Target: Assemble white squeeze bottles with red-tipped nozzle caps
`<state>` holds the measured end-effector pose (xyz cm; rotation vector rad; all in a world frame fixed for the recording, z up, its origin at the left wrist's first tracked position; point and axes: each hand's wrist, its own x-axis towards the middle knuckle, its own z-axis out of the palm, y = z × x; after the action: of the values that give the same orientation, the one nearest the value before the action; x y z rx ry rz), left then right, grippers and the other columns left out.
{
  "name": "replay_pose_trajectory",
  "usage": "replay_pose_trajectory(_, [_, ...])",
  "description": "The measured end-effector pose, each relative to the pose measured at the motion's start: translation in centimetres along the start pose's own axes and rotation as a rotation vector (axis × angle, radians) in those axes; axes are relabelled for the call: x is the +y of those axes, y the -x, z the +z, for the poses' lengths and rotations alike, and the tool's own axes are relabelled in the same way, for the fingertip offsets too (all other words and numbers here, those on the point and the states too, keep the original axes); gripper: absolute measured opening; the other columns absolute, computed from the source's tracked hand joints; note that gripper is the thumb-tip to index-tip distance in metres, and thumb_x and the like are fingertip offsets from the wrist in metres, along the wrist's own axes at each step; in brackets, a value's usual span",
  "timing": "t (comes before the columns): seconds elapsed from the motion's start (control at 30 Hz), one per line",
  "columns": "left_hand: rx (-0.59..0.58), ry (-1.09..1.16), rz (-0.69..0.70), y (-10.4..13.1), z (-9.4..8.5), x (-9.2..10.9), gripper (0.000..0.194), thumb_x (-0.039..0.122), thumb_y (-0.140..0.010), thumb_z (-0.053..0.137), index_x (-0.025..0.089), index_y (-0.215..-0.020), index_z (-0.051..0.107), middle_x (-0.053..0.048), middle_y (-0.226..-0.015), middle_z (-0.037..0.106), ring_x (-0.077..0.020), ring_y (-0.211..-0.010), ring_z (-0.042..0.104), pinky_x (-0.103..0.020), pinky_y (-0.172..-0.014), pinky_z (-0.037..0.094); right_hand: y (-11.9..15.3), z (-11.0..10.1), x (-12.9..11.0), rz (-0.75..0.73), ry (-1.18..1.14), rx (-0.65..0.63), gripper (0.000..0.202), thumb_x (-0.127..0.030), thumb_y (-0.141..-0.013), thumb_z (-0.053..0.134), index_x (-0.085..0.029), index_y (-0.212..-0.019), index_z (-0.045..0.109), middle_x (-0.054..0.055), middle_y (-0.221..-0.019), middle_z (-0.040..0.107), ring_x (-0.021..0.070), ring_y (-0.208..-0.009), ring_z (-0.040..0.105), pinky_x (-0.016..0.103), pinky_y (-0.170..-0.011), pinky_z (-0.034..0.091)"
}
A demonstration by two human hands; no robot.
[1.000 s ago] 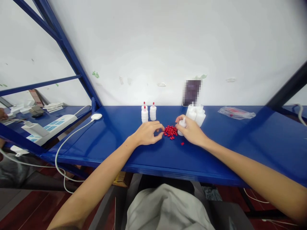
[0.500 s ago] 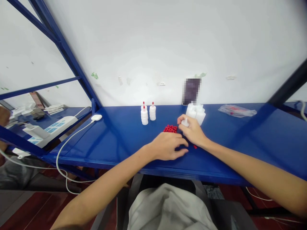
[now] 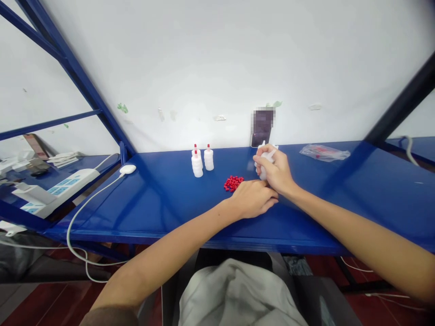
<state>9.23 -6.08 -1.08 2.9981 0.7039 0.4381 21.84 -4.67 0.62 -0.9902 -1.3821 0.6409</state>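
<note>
My right hand (image 3: 278, 171) is closed around a white squeeze bottle (image 3: 271, 154), its pointed nozzle showing above the fingers. Just in front of it, my left hand (image 3: 255, 199) rests low at the blue table with fingertips drawn together; whatever they hold, if anything, is hidden. A pile of small red caps (image 3: 233, 183) lies left of my left hand. Further left stand three white bottles with red tips, among them a front bottle (image 3: 197, 165) and a right-hand bottle (image 3: 208, 159). Other white bottles are mostly hidden behind my right hand.
A dark phone-like object (image 3: 262, 127), partly pixelated, leans on the wall. A clear plastic bag (image 3: 324, 153) with something red inside lies at the back right. At left are a white cable (image 3: 81, 206) and a power strip (image 3: 64, 190). The table's front edge is near my forearms.
My left hand has moved right and its fingers have closed, where a loose red cap lay before. My right hand still holds the bottle. The view has shifted slightly.
</note>
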Motion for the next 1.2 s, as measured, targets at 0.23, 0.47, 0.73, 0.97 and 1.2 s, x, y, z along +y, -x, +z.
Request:
replay_pose_trajectory(0.23, [0.384, 0.318, -0.030, 2.3, -3.0, -4.1, 0.010, 0.021, -0.087, 0.063, 0.018, -0.094, 0.069, -0.004, -0.089, 0.072, -0.0142, -0.076, 0.065, -0.028, -0.073, 0.052, -0.1, 0.0, -0.3, -0.008, -0.026, 0.021, 0.038, -0.051, -0.084, 0.060, -0.022, -0.063, 0.049, -0.003, -0.050, 0.048, 0.0126, -0.043, 0.047, 0.027, -0.044, 0.037])
replay_pose_trajectory(0.47, [0.559, 0.533, -0.259, 4.8, -1.7, -6.5, 0.010, 0.024, -0.082, 0.068, 0.015, -0.086, 0.070, -0.001, -0.072, 0.070, -0.0092, -0.058, 0.057, -0.022, -0.054, 0.044, 1.1, 0.4, 0.6, -0.057, 0.056, -0.019, 0.031, -0.043, -0.073, 0.071, -0.021, -0.063, 0.051, -0.002, -0.051, 0.052, 0.0131, -0.044, 0.048, 0.028, -0.046, 0.037])
replay_pose_trajectory(0.73, [0.743, 0.529, -0.253, 4.1, -1.9, -6.2, 0.014, 0.027, -0.085, 0.071, 0.018, -0.095, 0.075, -0.005, -0.086, 0.073, -0.0110, -0.066, 0.060, -0.024, -0.060, 0.048, 1.3, 0.6, 1.8, 0.091, 0.103, -0.245, 0.008, -0.026, -0.080, 0.046, -0.021, -0.076, 0.052, -0.003, -0.059, 0.051, 0.0145, -0.052, 0.050, 0.027, -0.051, 0.039])
replay_pose_trajectory(0.97, [0.767, 0.542, -0.277, 4.4, -2.1, -6.2, 0.010, 0.023, -0.084, 0.070, 0.017, -0.092, 0.073, -0.005, -0.093, 0.075, -0.0115, -0.070, 0.064, -0.023, -0.057, 0.047, 1.4, 0.6, 1.6, 0.033, 0.425, -0.259, 0.010, -0.032, -0.083, 0.053, -0.022, -0.085, 0.052, -0.002, -0.069, 0.058, 0.0165, -0.060, 0.053, 0.029, -0.062, 0.040])
replay_pose_trajectory(1.2, [0.666, 0.582, -0.245, 4.1, -1.7, -6.0, 0.012, 0.025, -0.084, 0.071, 0.016, -0.092, 0.075, -0.005, -0.086, 0.076, -0.0128, -0.068, 0.065, -0.025, -0.061, 0.050, 1.5, 0.4, 0.7, -0.112, 0.572, -0.404, 0.015, -0.025, -0.085, 0.046, -0.020, -0.077, 0.057, -0.001, -0.066, 0.058, 0.0170, -0.063, 0.052, 0.029, -0.063, 0.035])
